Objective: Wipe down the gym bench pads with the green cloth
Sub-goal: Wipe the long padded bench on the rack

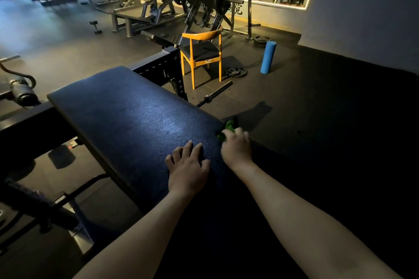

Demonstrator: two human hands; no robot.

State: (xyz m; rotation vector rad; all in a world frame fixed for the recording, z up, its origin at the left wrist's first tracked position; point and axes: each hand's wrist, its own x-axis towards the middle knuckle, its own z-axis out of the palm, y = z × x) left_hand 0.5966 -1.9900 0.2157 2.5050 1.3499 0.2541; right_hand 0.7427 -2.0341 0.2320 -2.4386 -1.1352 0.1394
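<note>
A long dark blue bench pad (127, 106) runs from the far left toward me. My left hand (188, 169) rests flat on the pad's near part, fingers spread. My right hand (235, 148) sits at the pad's right edge and grips a bunched green cloth (227, 129), which pokes out beyond the fingers and touches the pad's rim. Most of the cloth is hidden under the hand.
The black metal frame (158, 67) of the bench stands at its far end. Beyond are an orange chair (201, 52), a barbell (215, 94) and weight plates (235, 72) on the floor, a blue foam roller (268, 56), and weight machines along the mirror wall.
</note>
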